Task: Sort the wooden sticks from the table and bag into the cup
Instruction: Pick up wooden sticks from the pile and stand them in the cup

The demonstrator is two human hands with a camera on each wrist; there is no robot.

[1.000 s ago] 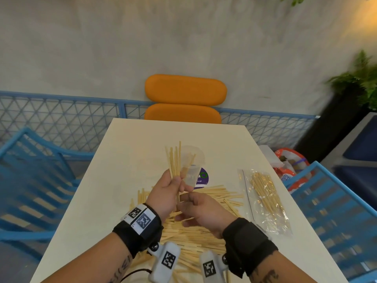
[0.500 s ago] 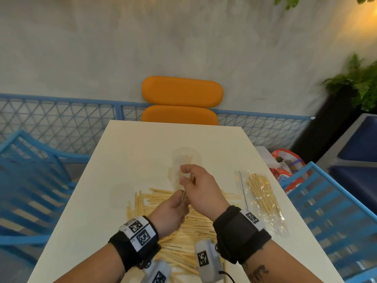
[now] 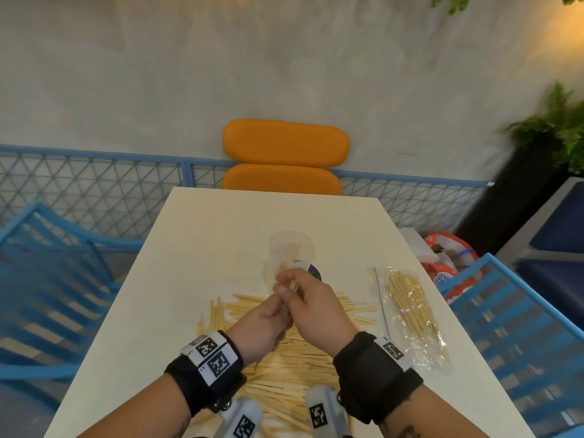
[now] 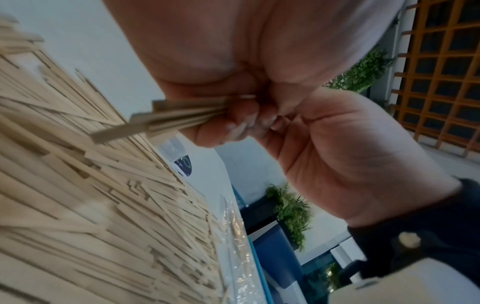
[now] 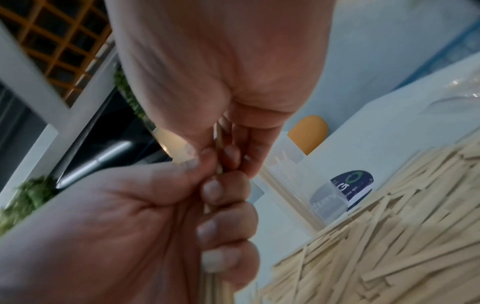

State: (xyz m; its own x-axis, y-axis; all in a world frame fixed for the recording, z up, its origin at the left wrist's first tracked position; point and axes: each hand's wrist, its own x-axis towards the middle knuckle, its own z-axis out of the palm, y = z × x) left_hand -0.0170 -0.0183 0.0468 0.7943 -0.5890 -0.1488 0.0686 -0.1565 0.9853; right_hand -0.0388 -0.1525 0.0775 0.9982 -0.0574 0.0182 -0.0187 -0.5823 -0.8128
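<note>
My pile of wooden sticks [image 3: 294, 358] covers the near table [image 3: 202, 235], handy to the clear cup [image 3: 292, 252] behind; the bag [image 3: 410, 314] lies right. Left hand [image 3: 265, 324] fists a small bundle [image 4: 166, 119] steady while right hand [image 3: 311, 306] pinches one stick, raised above the pile.

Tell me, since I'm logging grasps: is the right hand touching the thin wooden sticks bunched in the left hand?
Touching. The right wrist view shows the right hand pinching a stick from the thin wooden sticks above the left hand.
</note>
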